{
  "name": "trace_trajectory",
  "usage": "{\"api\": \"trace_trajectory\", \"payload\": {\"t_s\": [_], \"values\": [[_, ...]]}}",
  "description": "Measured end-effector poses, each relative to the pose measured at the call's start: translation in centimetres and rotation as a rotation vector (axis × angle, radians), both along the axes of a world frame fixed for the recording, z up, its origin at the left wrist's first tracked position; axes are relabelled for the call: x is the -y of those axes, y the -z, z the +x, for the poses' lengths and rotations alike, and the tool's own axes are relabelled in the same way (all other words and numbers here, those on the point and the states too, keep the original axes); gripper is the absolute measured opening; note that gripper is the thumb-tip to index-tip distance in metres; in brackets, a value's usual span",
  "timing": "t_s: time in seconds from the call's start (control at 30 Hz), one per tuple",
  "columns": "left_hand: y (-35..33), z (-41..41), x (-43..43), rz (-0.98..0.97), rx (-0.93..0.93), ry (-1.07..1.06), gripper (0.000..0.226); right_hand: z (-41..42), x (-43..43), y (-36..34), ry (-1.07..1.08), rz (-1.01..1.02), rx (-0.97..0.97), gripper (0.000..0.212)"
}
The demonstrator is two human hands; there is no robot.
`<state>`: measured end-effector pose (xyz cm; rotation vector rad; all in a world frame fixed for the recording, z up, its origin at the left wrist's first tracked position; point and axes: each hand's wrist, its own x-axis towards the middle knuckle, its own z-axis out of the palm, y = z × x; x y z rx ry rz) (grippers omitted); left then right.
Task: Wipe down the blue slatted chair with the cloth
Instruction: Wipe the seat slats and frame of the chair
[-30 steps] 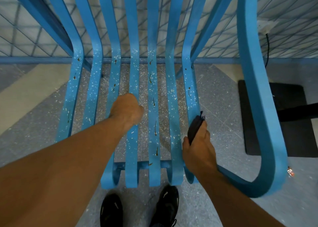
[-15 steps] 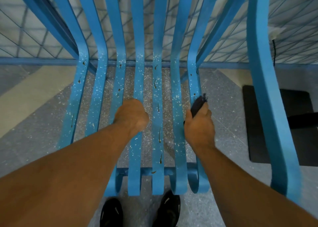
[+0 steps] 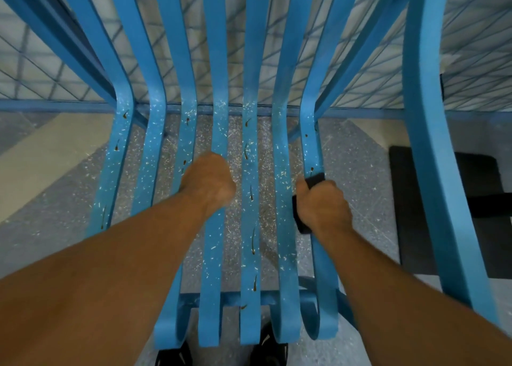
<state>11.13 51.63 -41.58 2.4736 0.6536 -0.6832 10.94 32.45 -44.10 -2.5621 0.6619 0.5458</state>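
Observation:
The blue slatted chair [image 3: 250,221] fills the view, its seat slats speckled with white flecks and small brown marks. My right hand [image 3: 322,205] grips a dark cloth [image 3: 314,179] and presses it on the rightmost seat slat, about halfway along the seat. My left hand [image 3: 209,182] is curled around a middle seat slat, with its fingers hidden under the slat. The slat in front of the cloth looks cleaner than the others.
The chair's curved right armrest [image 3: 432,171] rises at the right. A black base plate [image 3: 482,207] lies on the grey floor beyond it. A blue wire fence [image 3: 346,69] stands behind the backrest. My black shoes [image 3: 266,349] show under the seat's front edge.
My right hand has slid the cloth along the rightmost slat away from the front edge toward the backrest. My left hand stays on its middle slat. The view has moved closer to the seat.

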Motion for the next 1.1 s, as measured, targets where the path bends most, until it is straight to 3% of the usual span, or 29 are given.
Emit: {"api": "trace_trajectory", "payload": {"t_s": [0.1,0.23,0.37,0.43,0.53,0.73,0.93,1.1], "values": [[-0.3,0.7,-0.1,-0.015,-0.069,0.021,0.02,2.6,-0.9,0.4,-0.003,-0.001,0.069,0.053],[-0.3,0.9,-0.2,-0.038,-0.084,0.01,0.02,-0.3,-0.9,0.8,-0.172,0.007,0.212,0.067],[-0.2,0.9,-0.1,-0.054,-0.08,-0.023,0.007,-4.4,0.2,0.2,-0.117,0.12,0.165,0.07],[0.0,0.9,-0.3,-0.05,-0.074,-0.026,0.007,-3.8,0.4,0.2,-0.038,0.081,0.108,0.061],[0.4,0.9,-0.5,-0.031,-0.063,-0.002,0.012,-0.2,-0.2,0.7,-0.007,-0.019,0.032,0.056],[0.6,0.9,-0.6,0.005,-0.079,-0.006,0.036,6.6,-1.9,1.7,-0.038,-0.039,0.119,0.057],[0.2,0.8,-0.5,-0.006,-0.055,-0.01,0.03,1.7,-1.4,1.2,-0.239,-0.051,0.176,0.076],[0.1,1.1,-0.6,-0.019,-0.061,-0.03,0.041,0.6,-1.1,0.2,-0.138,-0.022,0.122,0.069]]}}
